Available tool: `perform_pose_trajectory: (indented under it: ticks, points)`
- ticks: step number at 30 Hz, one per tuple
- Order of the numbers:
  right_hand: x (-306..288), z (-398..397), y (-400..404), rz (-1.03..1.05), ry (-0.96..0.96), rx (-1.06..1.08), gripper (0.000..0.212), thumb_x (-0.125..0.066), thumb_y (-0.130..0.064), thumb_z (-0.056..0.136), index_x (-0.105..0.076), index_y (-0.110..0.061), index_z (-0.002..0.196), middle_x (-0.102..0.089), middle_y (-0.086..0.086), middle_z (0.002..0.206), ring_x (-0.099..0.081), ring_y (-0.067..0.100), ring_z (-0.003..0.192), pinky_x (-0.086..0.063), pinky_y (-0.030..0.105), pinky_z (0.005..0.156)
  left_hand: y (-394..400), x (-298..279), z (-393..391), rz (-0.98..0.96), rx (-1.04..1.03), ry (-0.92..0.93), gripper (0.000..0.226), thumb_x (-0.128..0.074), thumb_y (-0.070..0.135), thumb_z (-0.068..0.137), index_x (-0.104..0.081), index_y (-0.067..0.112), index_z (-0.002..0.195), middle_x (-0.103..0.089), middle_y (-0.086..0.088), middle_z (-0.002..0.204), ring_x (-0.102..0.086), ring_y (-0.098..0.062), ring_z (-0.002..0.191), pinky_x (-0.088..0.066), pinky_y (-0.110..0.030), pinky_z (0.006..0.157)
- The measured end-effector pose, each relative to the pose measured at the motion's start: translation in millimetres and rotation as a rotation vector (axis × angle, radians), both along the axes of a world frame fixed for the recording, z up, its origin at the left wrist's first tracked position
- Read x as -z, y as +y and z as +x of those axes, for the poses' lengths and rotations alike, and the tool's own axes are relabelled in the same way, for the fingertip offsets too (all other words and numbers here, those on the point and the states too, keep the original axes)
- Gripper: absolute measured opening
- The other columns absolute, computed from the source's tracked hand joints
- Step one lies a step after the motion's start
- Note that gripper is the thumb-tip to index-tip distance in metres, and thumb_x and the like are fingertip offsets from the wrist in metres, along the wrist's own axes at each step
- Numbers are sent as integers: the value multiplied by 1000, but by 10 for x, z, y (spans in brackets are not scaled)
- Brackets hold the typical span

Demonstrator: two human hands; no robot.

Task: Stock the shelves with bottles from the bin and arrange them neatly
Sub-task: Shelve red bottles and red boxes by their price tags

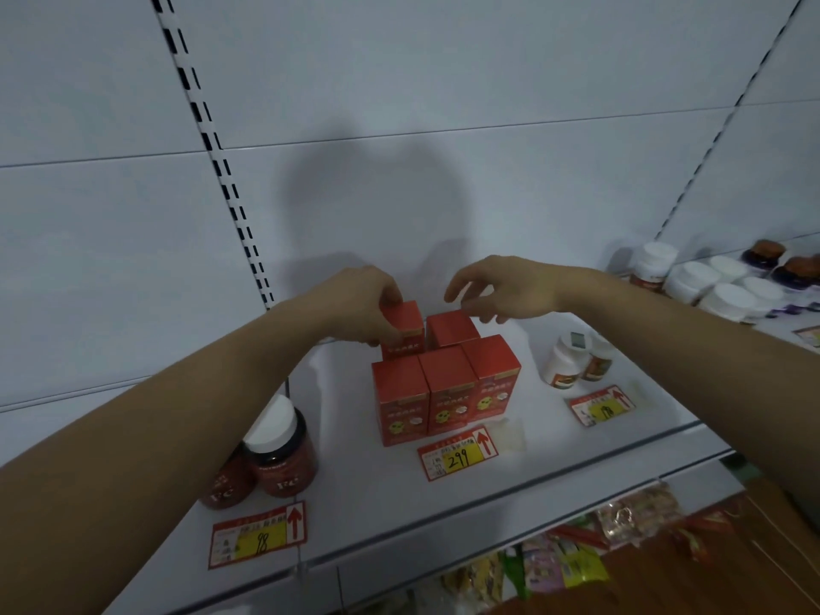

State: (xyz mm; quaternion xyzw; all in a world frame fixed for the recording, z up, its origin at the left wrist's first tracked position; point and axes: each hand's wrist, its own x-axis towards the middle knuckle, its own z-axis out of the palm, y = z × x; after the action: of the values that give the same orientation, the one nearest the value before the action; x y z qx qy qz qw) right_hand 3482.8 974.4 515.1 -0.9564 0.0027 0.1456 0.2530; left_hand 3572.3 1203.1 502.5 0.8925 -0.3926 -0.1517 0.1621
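Five red boxes stand upright in a tight cluster on the white shelf (pixel 510 477), and the price tag marked 299 (pixel 458 454) lying flat on the shelf serves as the landmark here. Directly behind that tag stand three front-row boxes side by side, touching: the left front box (pixel 401 403), the middle front box (pixel 448 395) and the right front box (pixel 494 375), each with a yellow emblem on its face. Behind them, farther from the tag, is the back-left box (pixel 403 328), which the left hand (pixel 359 299) grips, fingers curled over its top and thumb down its side. Beside it stands the back-right box (pixel 452 328), sitting lower in view than its neighbour. The right hand (pixel 501 284) hovers just above that box with fingers spread loosely and curved downward, holding nothing; whether a fingertip touches the box top I cannot tell.

Left of the 299 tag, near the shelf's front edge, stand two dark red bottles, the nearer one with a white cap (pixel 281 450) and the other (pixel 226 486) partly hidden by the left forearm. In front of them lies a price tag marked 98 (pixel 259 537). Right of the 299 tag stand two small white-capped bottles (pixel 577 361), close together, with another red tag (pixel 601 406) before them. Much farther right sits a group of white-lidded jars (pixel 714 288) and some brown-capped ones (pixel 781 259). Below the shelf edge, colourful packets (pixel 577 557) show on a lower level
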Motion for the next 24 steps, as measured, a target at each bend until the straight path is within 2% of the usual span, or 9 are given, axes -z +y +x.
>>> perform_pose_trajectory:
  ticks: [2,4,8,11,14,18,20,22,24]
  points:
    - [72,-20,23,-14,15,-12,29,-59,-26,100,-61,-28,129,-69,-4,114,-71,14,88,-61,30,79,-27,31,-1,-6,5,68,51,-83,33,80,-64,13,122,-71,-6,112,-71,-5,64,-59,-22,61]
    - [161,-30,27,-60,-6,-31,31,-61,-28,98,-61,-30,129,-69,-3,116,-70,15,96,-56,26,81,-53,57,-16,-19,4,129,54,-84,36,78,-65,12,122,-70,-5,114,-72,-7,67,-59,-22,62]
    - [255,-40,13,-89,-38,-5,31,-63,-33,95,-62,-35,126,-68,-1,120,-66,17,108,-50,29,89,-83,72,-58,-47,-10,230,54,-83,40,77,-65,14,121,-69,-3,112,-74,-11,76,-60,-24,67]
    - [249,-49,23,-80,-35,6,34,-63,-32,95,-62,-31,129,-67,-1,120,-65,16,108,-48,25,84,-82,109,-47,-30,-48,328,42,-75,40,87,-65,15,120,-69,-3,112,-75,-16,79,-63,-34,77]
    - [247,-33,33,-97,-36,3,35,-64,-31,95,-63,-28,130,-67,0,124,-65,17,109,-48,26,87,-88,155,-55,-10,-59,354,30,-64,32,96,-66,13,120,-70,-5,112,-75,-19,82,-63,-35,78]
    - [226,-19,46,-145,-10,-12,37,-62,-31,96,-61,-27,133,-66,2,129,-64,17,109,-48,27,89,-85,168,-96,-10,-61,327,29,-57,31,101,-65,12,120,-69,-4,110,-74,-19,85,-62,-31,76]
    - [174,-29,74,-173,-2,-37,39,-60,-31,99,-57,-27,137,-64,1,131,-63,14,103,-47,26,87,-49,140,-96,8,-59,288,33,-51,37,103,-63,13,122,-68,-3,113,-72,-19,89,-62,-36,82]
    - [78,-30,123,-199,-42,-52,39,-55,-33,102,-54,-28,141,-62,0,133,-61,13,102,-45,26,89,46,58,-75,48,-21,90,37,-46,41,104,-62,14,124,-67,-4,118,-69,-19,96,-57,-41,90]
    - [-48,3,205,-210,-124,-67,40,-50,-34,104,-51,-28,144,-61,0,137,-62,15,110,-44,27,95,222,-59,-51,55,4,-124,41,-43,43,104,-61,15,129,-65,-4,126,-62,-20,107,-50,-39,96]
